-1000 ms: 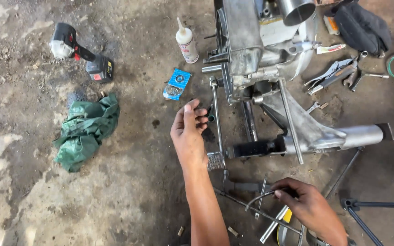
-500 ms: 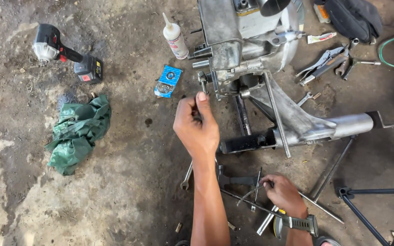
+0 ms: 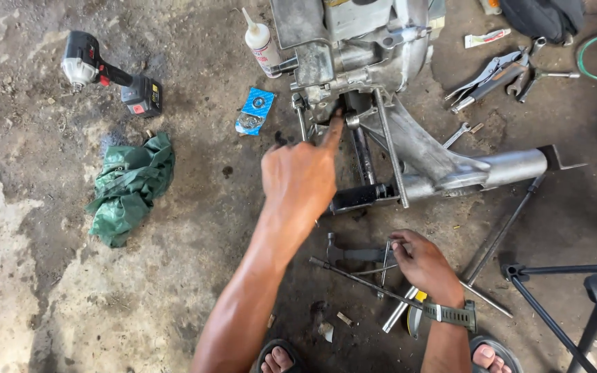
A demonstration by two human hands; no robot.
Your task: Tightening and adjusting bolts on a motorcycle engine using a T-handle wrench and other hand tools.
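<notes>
Largest, we see the grey engine casing [image 3: 354,41] on the concrete floor [image 3: 195,228], its bracket arm running right. Our left hand [image 3: 302,176] reaches to its lower edge, index finger extended and touching the metal, grip loosely curled on nothing. Our right hand [image 3: 426,266] rests on thin steel rods [image 3: 361,273]; whether it grips one we cannot tell. A white squeeze bottle [image 3: 260,45] stands capped, contents unseen
</notes>
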